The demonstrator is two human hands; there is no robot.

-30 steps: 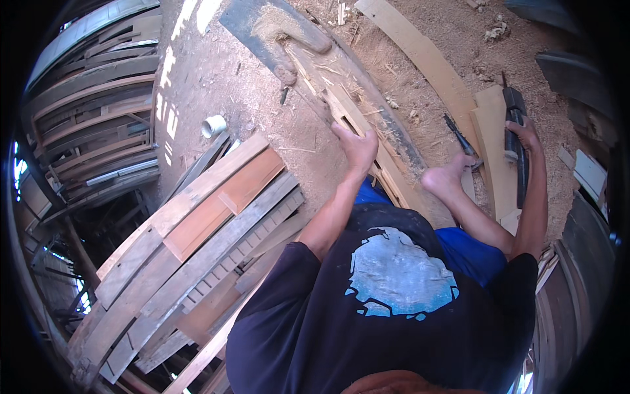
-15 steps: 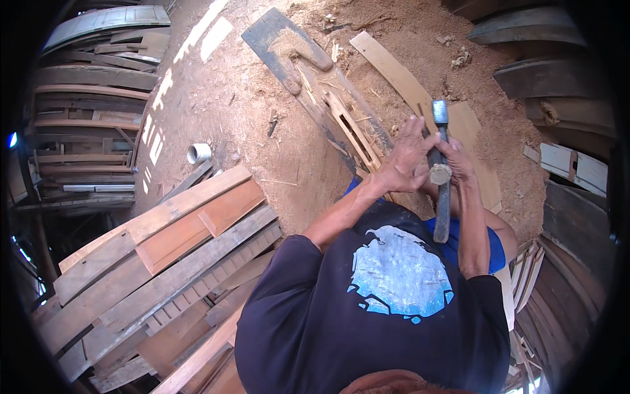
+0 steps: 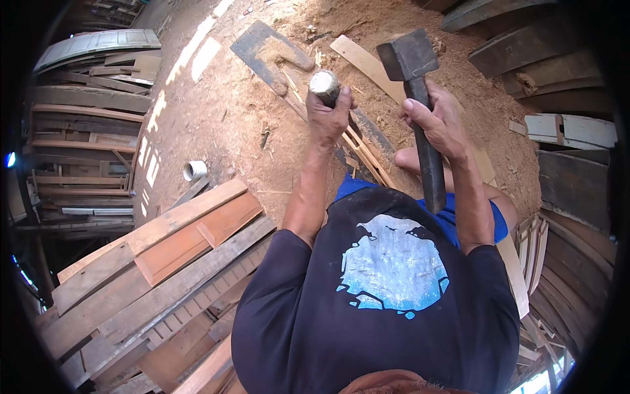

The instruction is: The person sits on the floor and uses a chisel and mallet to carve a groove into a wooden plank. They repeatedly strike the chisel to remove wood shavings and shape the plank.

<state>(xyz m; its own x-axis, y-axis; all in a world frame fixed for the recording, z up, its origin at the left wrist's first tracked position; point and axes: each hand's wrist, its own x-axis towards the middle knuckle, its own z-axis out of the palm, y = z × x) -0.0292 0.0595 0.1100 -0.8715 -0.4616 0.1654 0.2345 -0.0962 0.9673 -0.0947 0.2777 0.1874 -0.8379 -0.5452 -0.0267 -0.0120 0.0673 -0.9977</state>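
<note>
My left hand [image 3: 327,123] is closed around the handle of a chisel [image 3: 323,83], its pale, battered round end pointing up. The chisel's blade is hidden below my fist. My right hand [image 3: 443,125] grips a dark hammer [image 3: 411,55] near its head, the handle hanging down past my wrist. Hammer and chisel are apart. Between and below my hands, a long narrow piece of wood [image 3: 369,156] with a slot lies along a worn dark plank [image 3: 256,44], partly covered by my left hand. Wood shavings lie on the plank.
Sawdust covers the ground [image 3: 223,118]. A pale board [image 3: 369,65] lies beyond my hands. Stacked planks [image 3: 190,230] stand at the lower left, with a white cup-like container [image 3: 194,171] near them. More lumber [image 3: 85,98] is piled at the far left and along the right side.
My hands have separated: the left has moved left over the slotted wood with the chisel upright, and the right has raised the hammer on the right side.
</note>
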